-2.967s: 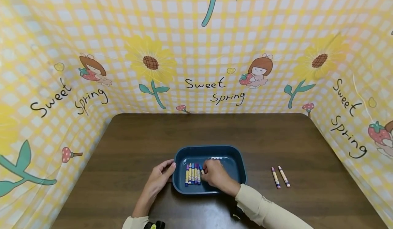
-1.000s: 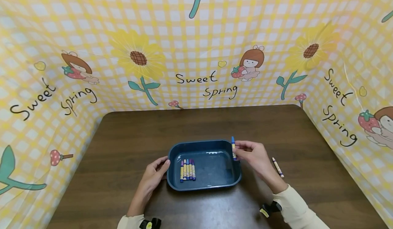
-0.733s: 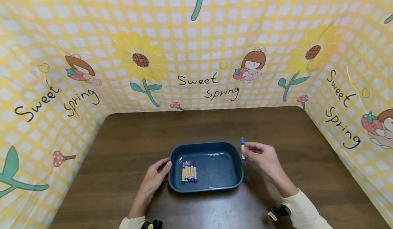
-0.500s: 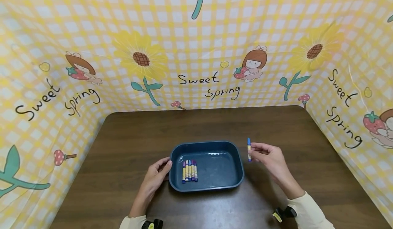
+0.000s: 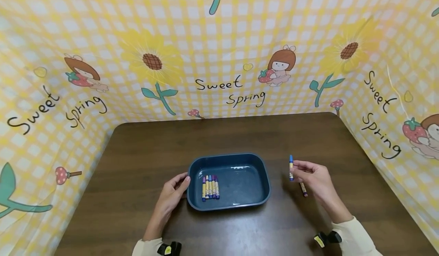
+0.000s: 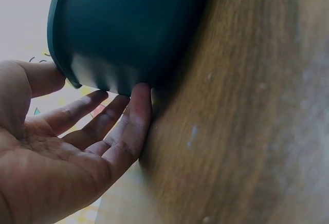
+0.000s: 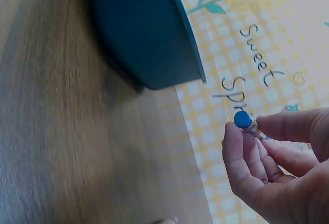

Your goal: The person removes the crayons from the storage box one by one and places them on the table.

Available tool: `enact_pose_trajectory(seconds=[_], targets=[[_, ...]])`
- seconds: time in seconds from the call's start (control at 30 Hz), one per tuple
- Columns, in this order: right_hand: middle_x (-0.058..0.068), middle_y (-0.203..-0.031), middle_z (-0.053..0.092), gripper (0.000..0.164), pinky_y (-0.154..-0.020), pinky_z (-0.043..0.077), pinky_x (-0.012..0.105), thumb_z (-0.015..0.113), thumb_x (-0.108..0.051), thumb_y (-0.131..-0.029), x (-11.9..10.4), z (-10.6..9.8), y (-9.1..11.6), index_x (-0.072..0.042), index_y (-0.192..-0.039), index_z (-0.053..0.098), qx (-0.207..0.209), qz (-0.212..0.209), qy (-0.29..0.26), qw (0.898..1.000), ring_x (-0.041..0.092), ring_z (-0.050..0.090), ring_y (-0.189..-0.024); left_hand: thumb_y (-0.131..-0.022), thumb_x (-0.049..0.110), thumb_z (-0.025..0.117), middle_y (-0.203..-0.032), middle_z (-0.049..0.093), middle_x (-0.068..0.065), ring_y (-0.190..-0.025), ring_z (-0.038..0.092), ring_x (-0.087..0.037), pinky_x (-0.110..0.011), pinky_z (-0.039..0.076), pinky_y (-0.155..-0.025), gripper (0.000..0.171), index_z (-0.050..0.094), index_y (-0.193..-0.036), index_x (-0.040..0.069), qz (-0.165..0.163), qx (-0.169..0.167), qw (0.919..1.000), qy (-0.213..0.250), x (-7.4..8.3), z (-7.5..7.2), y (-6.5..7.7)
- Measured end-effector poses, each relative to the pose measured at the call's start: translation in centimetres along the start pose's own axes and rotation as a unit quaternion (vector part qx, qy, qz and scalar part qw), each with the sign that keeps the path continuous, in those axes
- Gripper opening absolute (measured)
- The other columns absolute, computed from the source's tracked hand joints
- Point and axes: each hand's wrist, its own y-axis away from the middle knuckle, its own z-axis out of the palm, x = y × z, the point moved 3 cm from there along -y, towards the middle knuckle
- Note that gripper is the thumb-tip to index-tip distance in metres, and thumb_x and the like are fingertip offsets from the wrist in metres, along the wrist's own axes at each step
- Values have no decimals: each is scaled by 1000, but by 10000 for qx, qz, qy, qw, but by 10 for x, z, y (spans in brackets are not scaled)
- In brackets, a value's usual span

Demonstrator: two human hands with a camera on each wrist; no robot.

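A dark blue tray [image 5: 233, 207] stands on the table, with several crayons [image 5: 210, 187] lined up side by side in its left part. My left hand [image 5: 173, 191] touches the tray's left end. In the left wrist view its thumb is at the rim and the relaxed fingers [image 6: 140, 106] rest against the outer wall. To the right of the tray, my right hand [image 5: 317, 178] pinches a blue crayon [image 5: 291, 164] upright between thumb and fingers. In the right wrist view the crayon's blue end [image 7: 242, 119] faces the camera. Another crayon [image 5: 303, 189] lies below that hand, partly hidden by it.
The brown wooden table [image 5: 154, 145] is enclosed at the back and sides by a yellow checked cloth [image 5: 212, 39] printed with flowers and figures. A black wrist strap [image 5: 327, 238] shows near the right sleeve.
The right hand has lifted the blue crayon out of the tray and carried it right, past the tray's rim, over the loose crayons. The left hand stays at the tray's left end.
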Motion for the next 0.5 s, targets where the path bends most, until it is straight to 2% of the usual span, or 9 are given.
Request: enact_pose_trajectory(seconds=[0.17, 0.23, 0.5], targets=[[-9, -85, 73, 42, -72, 62, 29, 71, -3, -93, -2, -10, -2, 21, -125, 57, -19, -36, -412, 9991, 6, 70, -76, -105, 29, 58, -136, 61, -23, -106, 64, -23, -26, 60, -80, 49, 53, -145, 1, -29, 52, 10000, -20, 3, -2, -2], [-9, -85, 73, 43, -71, 62, 29, 71, -4, -94, -1, -14, -2, 20, -126, 57, 24, 16, -413, 9991, 5, 70, -77, -105, 29, 58, -135, 61, -23, -106, 64, -22, -25, 59, -79, 48, 53, -144, 1, -25, 37, 10000, 31, 3, -2, -3], [-6, -86, 76, 18, -70, 61, 27, 71, -1, -92, 13, -31, 0, 2, -110, 71, 74, 50, -718, 9974, 9, 74, -77, -104, 28, 59, -136, 61, -23, -100, 64, -13, -22, 58, -77, 49, 53, -144, 1, -80, -34, 9998, 165, 0, 0, -4]])
